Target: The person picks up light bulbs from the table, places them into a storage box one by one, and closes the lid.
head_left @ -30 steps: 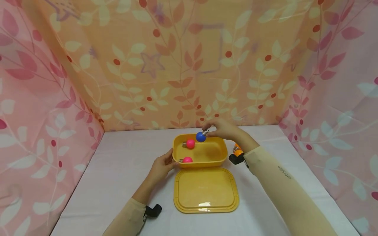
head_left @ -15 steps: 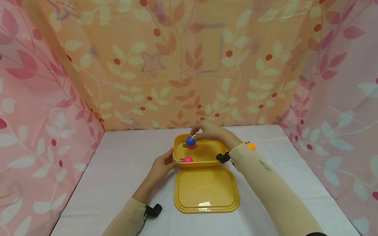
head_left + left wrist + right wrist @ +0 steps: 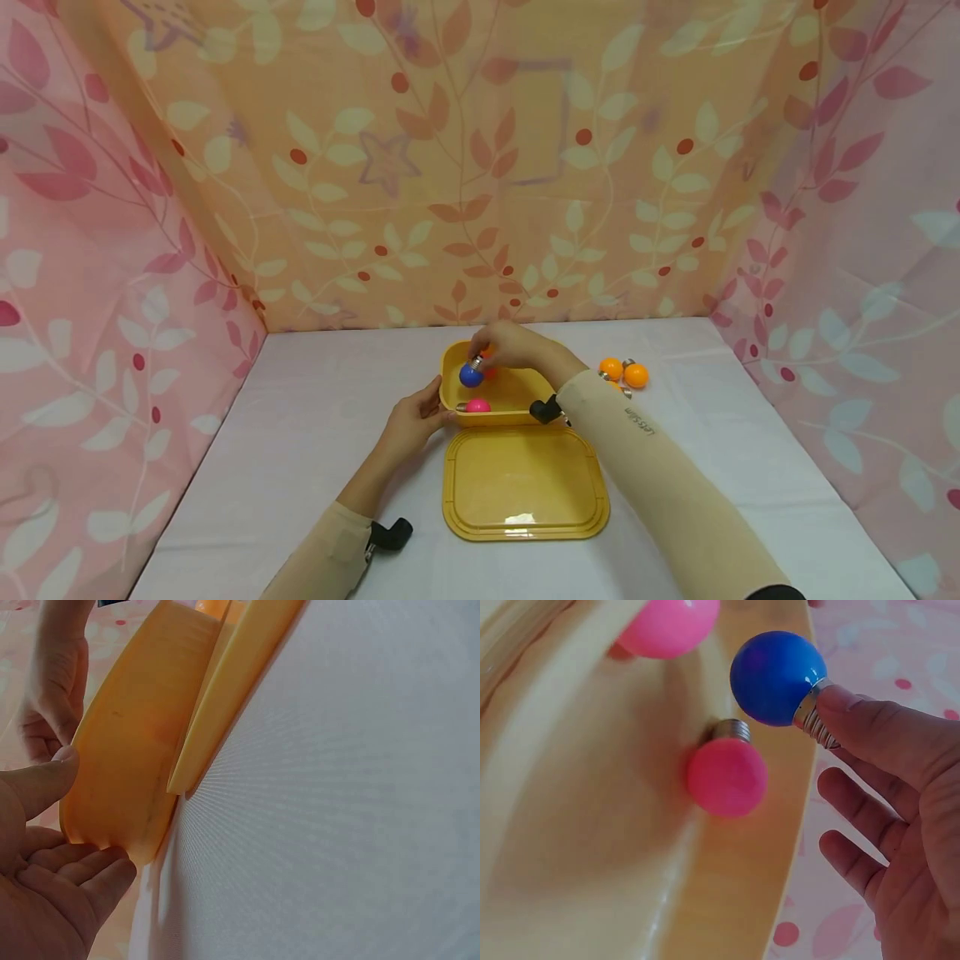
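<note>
My right hand (image 3: 512, 344) pinches a blue light bulb (image 3: 471, 376) by its silver screw base, thumb against the metal. The bulb hangs, round end lower, over the left part of an open yellow plastic box (image 3: 510, 418). Inside lie two pink bulbs: one pink bulb (image 3: 477, 406) near the front wall, and another pink bulb (image 3: 727, 776) that my right hand partly covers in the head view. At the box's left end my left hand (image 3: 411, 421) holds it, thumb at the rim and fingers against the outer wall (image 3: 120, 787).
A yellow lid (image 3: 527, 483) lies flat in front of the box, close to its front wall. Right of the box, several orange bulbs (image 3: 636, 375) sit together on the white tablecloth (image 3: 300, 467). Patterned cloth (image 3: 480, 167) stands behind and on both sides.
My right hand has carried the blue bulb leftward and lower over the box. The orange bulbs have come into fuller view behind the moving arm. My left hand stays on the box.
</note>
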`<state>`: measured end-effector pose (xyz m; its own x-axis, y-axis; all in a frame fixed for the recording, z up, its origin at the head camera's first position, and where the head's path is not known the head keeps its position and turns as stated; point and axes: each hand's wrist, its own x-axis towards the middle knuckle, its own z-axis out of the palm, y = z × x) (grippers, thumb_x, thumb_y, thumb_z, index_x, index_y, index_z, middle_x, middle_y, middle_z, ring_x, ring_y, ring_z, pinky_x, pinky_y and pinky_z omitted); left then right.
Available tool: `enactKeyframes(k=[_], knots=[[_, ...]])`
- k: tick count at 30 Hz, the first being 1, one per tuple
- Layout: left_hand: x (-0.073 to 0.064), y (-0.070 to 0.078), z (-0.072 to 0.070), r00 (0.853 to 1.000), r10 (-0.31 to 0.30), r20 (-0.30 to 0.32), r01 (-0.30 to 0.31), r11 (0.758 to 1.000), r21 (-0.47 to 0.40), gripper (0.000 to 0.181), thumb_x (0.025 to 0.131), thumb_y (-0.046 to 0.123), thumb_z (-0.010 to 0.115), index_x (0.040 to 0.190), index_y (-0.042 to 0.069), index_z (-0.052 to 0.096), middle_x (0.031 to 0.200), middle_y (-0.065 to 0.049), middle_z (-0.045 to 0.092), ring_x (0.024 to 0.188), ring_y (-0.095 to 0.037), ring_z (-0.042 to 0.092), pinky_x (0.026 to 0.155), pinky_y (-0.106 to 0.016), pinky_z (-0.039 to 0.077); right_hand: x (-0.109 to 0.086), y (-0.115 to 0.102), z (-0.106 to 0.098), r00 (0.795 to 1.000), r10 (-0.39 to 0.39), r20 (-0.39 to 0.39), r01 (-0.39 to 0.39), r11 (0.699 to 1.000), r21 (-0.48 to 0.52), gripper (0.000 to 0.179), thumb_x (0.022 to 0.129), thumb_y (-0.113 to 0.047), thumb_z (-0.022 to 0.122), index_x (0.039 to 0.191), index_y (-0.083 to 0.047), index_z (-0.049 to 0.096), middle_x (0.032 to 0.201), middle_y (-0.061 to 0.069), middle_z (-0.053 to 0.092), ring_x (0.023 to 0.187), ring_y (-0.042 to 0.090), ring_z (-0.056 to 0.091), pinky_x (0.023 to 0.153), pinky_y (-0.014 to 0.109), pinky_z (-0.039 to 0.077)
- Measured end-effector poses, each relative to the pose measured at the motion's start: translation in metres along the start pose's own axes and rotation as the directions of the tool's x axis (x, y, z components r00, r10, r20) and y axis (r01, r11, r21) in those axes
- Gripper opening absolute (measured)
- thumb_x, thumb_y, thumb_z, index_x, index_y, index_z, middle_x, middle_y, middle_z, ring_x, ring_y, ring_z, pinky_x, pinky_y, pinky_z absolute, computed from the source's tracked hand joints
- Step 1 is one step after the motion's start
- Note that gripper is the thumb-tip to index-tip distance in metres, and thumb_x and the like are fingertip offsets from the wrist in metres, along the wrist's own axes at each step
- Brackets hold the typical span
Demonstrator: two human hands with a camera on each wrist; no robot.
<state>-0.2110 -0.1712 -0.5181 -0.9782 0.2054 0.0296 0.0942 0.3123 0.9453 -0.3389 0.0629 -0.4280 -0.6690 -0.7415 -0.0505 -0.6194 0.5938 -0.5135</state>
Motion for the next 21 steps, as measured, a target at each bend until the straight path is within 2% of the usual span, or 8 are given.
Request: enactKeyframes(k=[8, 15, 21], knots=[[0.0, 0.0, 0.001, 1.0, 0.008, 0.001, -0.008, 1.0, -0.002, 0.084, 0.091, 0.026, 0.079, 0.159, 0.008, 0.034, 0.161, -0.012, 0.04, 0.139, -0.026, 0.052, 0.101, -0.025, 0.053, 0.0, 0.001, 0.006, 0.999, 0.03, 0.035, -0.03, 1.0, 0.01, 0.026, 0.09, -0.017, 0.081, 0.114, -0.012, 0.076, 0.117, 0.004, 0.074, 0.112, 0.023, 0.065, 0.102, 0.036, 0.054], [0.0, -0.001, 0.0, 1.0, 0.001, -0.005, -0.001, 1.0, 0.013, 0.085, 0.09, 0.025, 0.08, 0.16, 0.009, 0.034, 0.161, -0.012, 0.041, 0.14, -0.024, 0.052, 0.101, -0.023, 0.052, -0.013, 0.003, -0.004, 0.999, 0.043, -0.001, -0.043, 0.999, 0.028, 0.03, 0.093, -0.021, 0.078, 0.121, -0.012, 0.074, 0.121, 0.0, 0.072, 0.123, 0.027, 0.062, 0.11, 0.043, 0.05], [0.0, -0.002, -0.001, 1.0, 0.004, -0.001, -0.004, 1.0, 0.003, 0.085, 0.09, 0.024, 0.08, 0.16, 0.009, 0.033, 0.161, -0.013, 0.041, 0.141, -0.025, 0.051, 0.102, -0.023, 0.052, -0.036, 0.011, -0.016, 0.996, 0.05, -0.071, -0.048, 0.998, 0.034, 0.032, 0.093, -0.023, 0.077, 0.123, -0.011, 0.073, 0.124, -0.001, 0.069, 0.126, 0.029, 0.059, 0.112, 0.049, 0.049]])
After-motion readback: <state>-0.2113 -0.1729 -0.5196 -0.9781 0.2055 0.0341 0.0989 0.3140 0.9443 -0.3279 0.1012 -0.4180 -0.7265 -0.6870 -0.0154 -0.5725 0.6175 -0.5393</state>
